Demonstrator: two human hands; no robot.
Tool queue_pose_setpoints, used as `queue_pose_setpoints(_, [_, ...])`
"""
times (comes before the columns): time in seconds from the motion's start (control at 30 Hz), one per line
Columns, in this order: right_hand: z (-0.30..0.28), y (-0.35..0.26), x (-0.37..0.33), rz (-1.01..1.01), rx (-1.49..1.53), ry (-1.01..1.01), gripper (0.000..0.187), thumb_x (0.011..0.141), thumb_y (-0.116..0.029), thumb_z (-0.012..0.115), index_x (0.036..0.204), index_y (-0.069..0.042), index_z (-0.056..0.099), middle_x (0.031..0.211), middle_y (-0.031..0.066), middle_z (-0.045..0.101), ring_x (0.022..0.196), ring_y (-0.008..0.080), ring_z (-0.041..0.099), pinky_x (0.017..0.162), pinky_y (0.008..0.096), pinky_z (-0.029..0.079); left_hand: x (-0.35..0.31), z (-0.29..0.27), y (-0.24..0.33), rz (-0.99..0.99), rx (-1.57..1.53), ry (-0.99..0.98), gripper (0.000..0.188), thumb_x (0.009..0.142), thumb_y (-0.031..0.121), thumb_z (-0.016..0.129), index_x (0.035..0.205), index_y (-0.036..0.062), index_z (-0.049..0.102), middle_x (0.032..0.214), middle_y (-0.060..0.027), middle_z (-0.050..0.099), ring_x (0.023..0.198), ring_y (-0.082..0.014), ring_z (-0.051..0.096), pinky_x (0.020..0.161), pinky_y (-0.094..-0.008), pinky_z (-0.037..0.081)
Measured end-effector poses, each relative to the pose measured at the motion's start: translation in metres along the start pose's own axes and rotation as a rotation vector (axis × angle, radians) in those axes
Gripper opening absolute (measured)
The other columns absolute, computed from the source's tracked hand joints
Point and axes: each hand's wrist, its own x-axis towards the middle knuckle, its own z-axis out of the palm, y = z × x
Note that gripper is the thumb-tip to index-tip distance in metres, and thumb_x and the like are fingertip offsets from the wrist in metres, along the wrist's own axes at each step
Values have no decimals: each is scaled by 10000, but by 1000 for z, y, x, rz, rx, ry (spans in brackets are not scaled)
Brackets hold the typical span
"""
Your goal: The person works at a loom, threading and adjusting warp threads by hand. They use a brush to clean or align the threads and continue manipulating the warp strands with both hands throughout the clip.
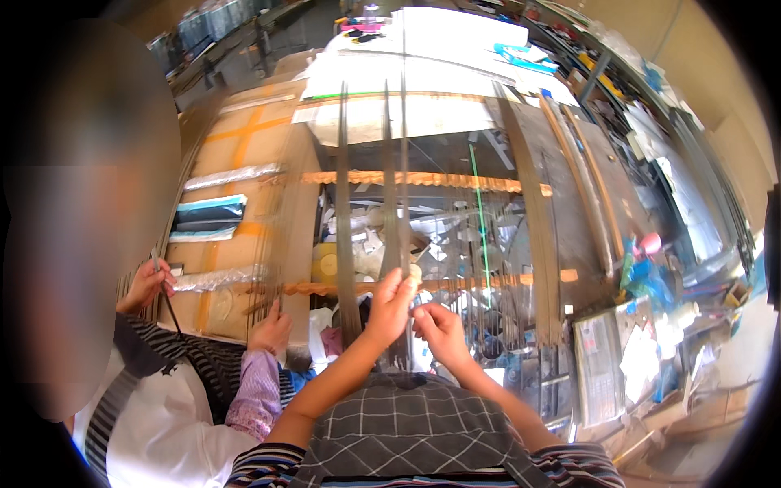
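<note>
Several long dark thin strips [342, 203] run away from me over a frame with two orange scalloped crossbars [443, 180]. My left hand [390, 305] is raised at the near crossbar, its fingers closed around one dark strip [393, 244], with a small pale round thing [416, 272] at the fingertips. My right hand [440, 328] sits just right of it, fingers curled and touching the left hand; what they pinch is hidden. My checked apron [407, 431] fills the bottom of the view.
A person in a striped top sits at my left, one hand [147, 284] holding a thin dark stick, the other hand [272, 328] on a taped cardboard box [244, 154]. A green rod [480, 215], wide slats [533, 236], a white sheet [423, 81] and cluttered shelves [651, 268] surround the frame.
</note>
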Motion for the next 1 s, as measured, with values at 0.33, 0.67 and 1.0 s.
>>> queue_pose_setpoints(0.33, [12, -9, -19, -127, 195, 170, 147, 918, -92, 546, 988, 30, 590, 769, 12, 600, 680, 62, 537, 605, 203, 445, 0, 14, 0, 152, 130, 19, 201, 944, 147, 496, 1054, 12, 596, 684, 32, 464, 633, -32, 403, 555, -219, 358])
queue_pose_setpoints(0.67, [20, -7, -20, -206, 200, 276, 153, 939, -138, 506, 902, 0, 559, 651, 13, 546, 560, 73, 484, 510, 216, 387, 0, 14, 2, 128, 161, 19, 260, 941, 172, 495, 1129, 19, 588, 697, -77, 543, 632, -130, 503, 588, -291, 412])
queue_pose_setpoints(1.0, [-9, 7, -3, -136, 90, 367, 121, 927, -87, 504, 949, 13, 570, 655, -10, 510, 546, 40, 438, 480, 194, 358, 10, -3, -1, 169, 143, 32, 222, 957, 174, 467, 1068, 25, 588, 683, 15, 477, 642, -51, 434, 572, -242, 377])
